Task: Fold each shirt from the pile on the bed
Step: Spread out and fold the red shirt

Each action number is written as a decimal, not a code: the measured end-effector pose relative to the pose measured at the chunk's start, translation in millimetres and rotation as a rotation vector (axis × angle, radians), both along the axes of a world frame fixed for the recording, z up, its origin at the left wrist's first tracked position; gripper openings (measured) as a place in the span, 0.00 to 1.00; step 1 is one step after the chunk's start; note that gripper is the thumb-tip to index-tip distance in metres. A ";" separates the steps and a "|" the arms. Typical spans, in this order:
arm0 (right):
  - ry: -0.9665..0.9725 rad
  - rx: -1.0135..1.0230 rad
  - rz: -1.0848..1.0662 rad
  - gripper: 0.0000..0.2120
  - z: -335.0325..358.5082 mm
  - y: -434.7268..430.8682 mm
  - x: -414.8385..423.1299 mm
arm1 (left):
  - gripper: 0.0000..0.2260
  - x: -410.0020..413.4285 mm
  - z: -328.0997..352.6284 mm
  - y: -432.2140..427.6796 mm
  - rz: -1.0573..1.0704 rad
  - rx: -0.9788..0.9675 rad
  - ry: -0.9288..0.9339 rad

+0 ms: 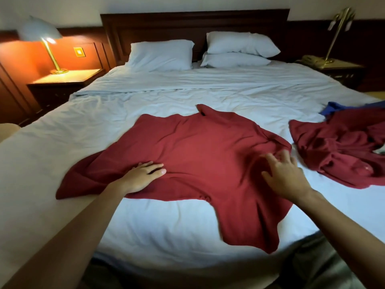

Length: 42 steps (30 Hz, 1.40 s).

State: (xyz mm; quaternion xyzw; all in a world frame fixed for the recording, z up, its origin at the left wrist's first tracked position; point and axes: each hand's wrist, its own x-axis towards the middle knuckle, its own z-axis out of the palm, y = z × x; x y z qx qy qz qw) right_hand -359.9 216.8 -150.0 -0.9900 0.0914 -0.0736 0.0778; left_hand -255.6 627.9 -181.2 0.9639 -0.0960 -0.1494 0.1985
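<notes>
A dark red shirt (193,149) lies spread out on the white bed (145,222), with one sleeve reaching left and another part hanging toward the bed's near edge. My left hand (142,177) presses flat on the shirt's left part, fingers straight. My right hand (284,174) hovers or rests with spread fingers over the shirt's right side, slightly blurred. The pile of shirts (341,151), mostly dark red with a blue one (333,107) behind, is heaped at the right of the bed.
Three white pillows (160,55) lean against the dark wooden headboard (187,24). A lit lamp (41,36) stands on the left nightstand (64,80). A brass lamp (337,32) and a telephone stand on the right nightstand.
</notes>
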 end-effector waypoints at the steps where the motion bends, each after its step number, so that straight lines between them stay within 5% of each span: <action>1: -0.052 0.059 -0.082 0.27 -4.8 -6.5 -3.1 | 0.28 0.4 0.1 -0.8 0.018 0.018 0.009; 9: -0.113 0.224 -0.215 0.21 -26.8 9.8 -28.4 | 0.29 -0.8 -5.0 -30.4 0.095 0.249 0.004; 14: -0.243 0.287 -0.050 0.31 -43.1 1.4 -19.1 | 0.28 -8.7 -12.6 -30.3 0.134 0.238 -0.057; 18: -0.205 0.262 0.110 0.29 -34.3 -24.2 -23.5 | 0.28 -11.9 -9.9 -32.6 0.127 0.241 -0.053; 24: 0.292 0.088 0.196 0.27 24.2 -69.3 -28.9 | 0.33 -9.4 7.8 -17.0 0.034 0.284 0.024; 28: 0.331 -0.104 0.292 0.09 46.9 -29.7 -10.0 | 0.30 6.4 33.7 18.3 0.110 0.188 -0.125; 31: 0.228 0.054 0.452 0.19 26.0 24.1 20.8 | 0.23 22.3 41.1 58.7 0.314 0.205 -0.309; 34: 0.333 0.197 0.481 0.32 -6.5 78.7 57.3 | 0.22 24.6 34.6 101.5 0.596 0.198 -0.359; 39: 0.360 0.015 0.427 0.62 -43.1 129.1 100.7 | 0.29 24.6 8.1 148.4 0.782 -0.040 -0.211; 40: 0.362 -0.015 0.423 0.65 -45.2 132.2 108.4 | 0.28 25.2 10.8 149.2 0.763 -0.095 -0.177; 42: 0.365 -0.008 0.405 0.54 -44.8 139.2 121.4 | 0.27 27.1 25.3 153.4 0.699 -0.187 -0.071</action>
